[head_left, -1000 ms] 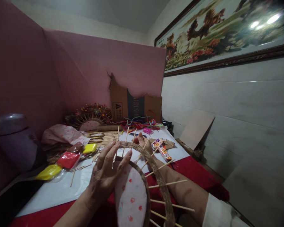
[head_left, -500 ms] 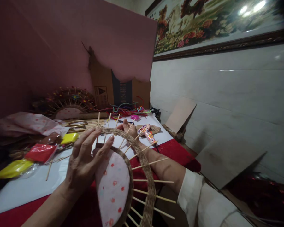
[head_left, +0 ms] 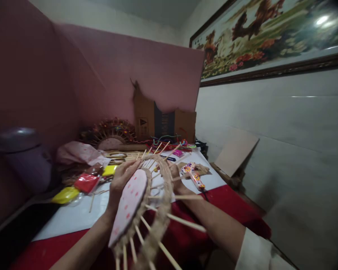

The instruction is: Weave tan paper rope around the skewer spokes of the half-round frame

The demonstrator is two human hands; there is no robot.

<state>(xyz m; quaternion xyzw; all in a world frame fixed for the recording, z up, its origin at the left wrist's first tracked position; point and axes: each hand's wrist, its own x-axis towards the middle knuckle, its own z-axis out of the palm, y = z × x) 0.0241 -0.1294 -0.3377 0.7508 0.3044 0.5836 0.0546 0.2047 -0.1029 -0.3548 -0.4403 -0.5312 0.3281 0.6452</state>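
A half-round craft piece stands tilted above the table, with a twine-wrapped arc (head_left: 166,187) woven across wooden sticks (head_left: 186,222) that fan outward. Its flat half-disc centre (head_left: 131,198) is covered in white cloth with red prints. My left hand (head_left: 121,180) grips the piece at its far left side, fingers along the cloth-covered part and the end of the arc. Behind the arc is my right hand (head_left: 174,173), close to the far sticks; its fingers are mostly hidden by the twine and sticks. A patterned glue gun (head_left: 195,176) lies just right of it.
Left on the white board (head_left: 73,221) lie red (head_left: 86,182) and yellow (head_left: 66,195) packets. Scissors (head_left: 115,155), coloured pipe cleaners and a cardboard box (head_left: 145,123) are farther back. A similar finished-looking half-round piece (head_left: 111,142) leans behind. A bin-like container (head_left: 26,161) stands left.
My view has lifted and shifted left, so the scene sits lower and farther right. The craft piece has turned to a steeper tilt. My left hand has closed in along its edge.
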